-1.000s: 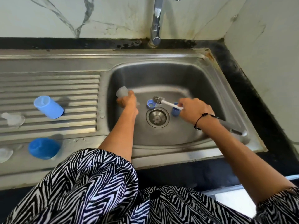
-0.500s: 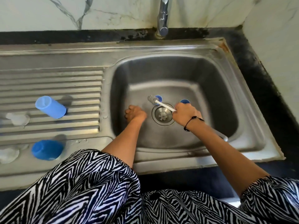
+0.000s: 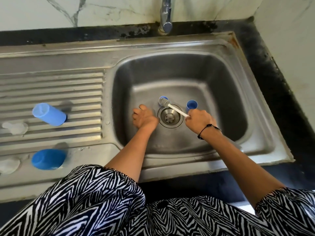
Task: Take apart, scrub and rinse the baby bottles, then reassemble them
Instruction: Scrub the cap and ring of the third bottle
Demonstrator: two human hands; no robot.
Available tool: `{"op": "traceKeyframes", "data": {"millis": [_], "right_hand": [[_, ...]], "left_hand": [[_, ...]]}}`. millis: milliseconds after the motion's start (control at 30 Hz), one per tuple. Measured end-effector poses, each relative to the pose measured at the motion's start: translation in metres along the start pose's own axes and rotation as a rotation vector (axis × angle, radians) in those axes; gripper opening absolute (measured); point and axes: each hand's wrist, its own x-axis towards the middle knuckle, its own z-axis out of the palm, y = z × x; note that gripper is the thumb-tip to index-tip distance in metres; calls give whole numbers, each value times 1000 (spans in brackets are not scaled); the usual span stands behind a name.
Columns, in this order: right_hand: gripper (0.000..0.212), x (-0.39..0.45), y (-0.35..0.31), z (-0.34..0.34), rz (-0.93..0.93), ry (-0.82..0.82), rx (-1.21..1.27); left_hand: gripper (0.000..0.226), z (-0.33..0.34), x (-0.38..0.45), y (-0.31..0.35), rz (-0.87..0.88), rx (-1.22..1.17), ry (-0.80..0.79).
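Bottles lie apart on the drainboard at the left of the frame: a pale blue one (image 3: 49, 114) on its side on the ribs, a darker blue one (image 3: 49, 159) lower down on the flat counter (image 3: 95, 154). Two clear teats (image 3: 15, 128) (image 3: 8, 165) sit near them at the left edge. In the sink (image 3: 238, 99) at centre, two blue rings (image 3: 192, 105) (image 3: 163, 97) rest beyond the drain (image 3: 170, 116). The right hand (image 3: 198, 121) grips a brush (image 3: 172, 107) whose head points to the far ring. The left hand (image 3: 144, 118) is low beside the drain, fingers curled; whether it holds anything I cannot tell.
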Motion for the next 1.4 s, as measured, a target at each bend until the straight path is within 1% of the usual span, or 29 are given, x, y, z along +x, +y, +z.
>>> {"op": "traceKeyframes", "data": {"millis": [133,200,300,400,533,667,733,833,867,933,1000,1100,1233,1267,1300,1333,1367,1400], "right_hand": [[26,-1,4,0,22,6,21],[25,-2,7,-1,34,13,38],[26,-2,12,-2,58,-2,31],[30,3,19,-3,94,-20,21],[30,10,29,-5,126,-28,18],[28,18,34,-7,116,-43,3],[28,22,36,-8,98,-34,6],[26,26,40,-12,74,-20,26],[27,27,40,-13,67,-19,30],[28,29,42,-13,58,-23,42],[28,32,41,-11,52,-29,46],[26,35,39,-9,33,-45,25],[29,39,37,-10,19,-37,31],[29,40,37,-11,17,-31,36],[29,40,36,-12,11,-24,46],[29,40,36,-13,3,-16,62],[28,39,36,-15,-7,-4,81],[27,37,35,-17,-29,14,96]], "left_hand": [[44,-5,-14,8,182,-5,98],[39,-8,-18,13,279,3,77],[38,-4,-18,22,362,-25,-23],[37,10,-16,30,393,-21,-60],[29,29,-12,42,449,-35,-45],[30,43,-3,52,563,27,6],[33,48,6,52,527,1,51],[33,47,22,53,430,-80,175],[32,45,28,53,395,-87,187],[32,43,40,56,318,-67,162],[41,46,53,58,274,-17,128],[51,54,65,62,254,44,102],[47,55,70,67,274,67,94],[49,54,72,68,247,19,98],[52,51,73,68,181,-77,94],[54,45,74,70,86,-231,84],[52,38,75,71,-33,-468,63],[44,28,74,71,-154,-789,39]]}}
